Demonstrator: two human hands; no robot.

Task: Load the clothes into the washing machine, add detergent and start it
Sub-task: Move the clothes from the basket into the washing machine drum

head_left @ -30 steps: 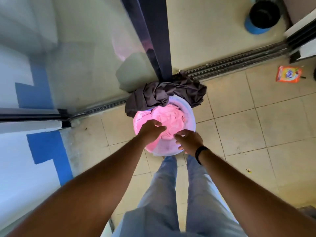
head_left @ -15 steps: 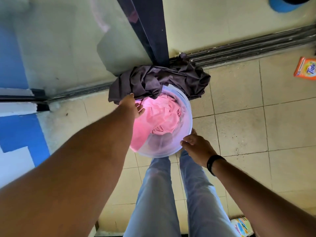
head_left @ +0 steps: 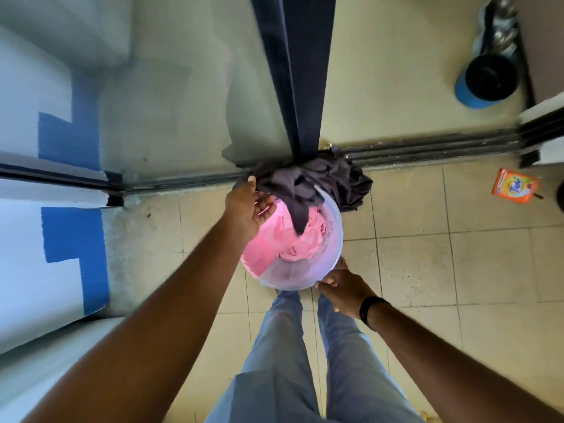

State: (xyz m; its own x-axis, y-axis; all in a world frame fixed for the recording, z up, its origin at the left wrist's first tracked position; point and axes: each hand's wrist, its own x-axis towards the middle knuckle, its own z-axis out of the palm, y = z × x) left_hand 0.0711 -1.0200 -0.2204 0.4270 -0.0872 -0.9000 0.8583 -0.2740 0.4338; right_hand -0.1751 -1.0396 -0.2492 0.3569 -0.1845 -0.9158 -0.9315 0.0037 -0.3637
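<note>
Tiled floor (head_left: 412, 270), beige, with a dark sliding-door track (head_left: 427, 149) running across the far side and a dark door frame (head_left: 293, 71) rising from it. Translucent bucket (head_left: 305, 277) sits on the floor just in front of the person's legs, holding pink clothes (head_left: 274, 239); a dark grey garment (head_left: 320, 181) drapes over its far rim and onto the track. Left hand (head_left: 247, 206) at the far-left rim, fingers curled on the edge of the dark grey garment. Right hand (head_left: 343, 288) grips the near rim of the bucket, black wristband (head_left: 370, 306) on the wrist. Orange detergent box (head_left: 514, 186) lies on the floor far right, well apart from the bucket. Blue bin (head_left: 485, 82) beyond the track.
</note>
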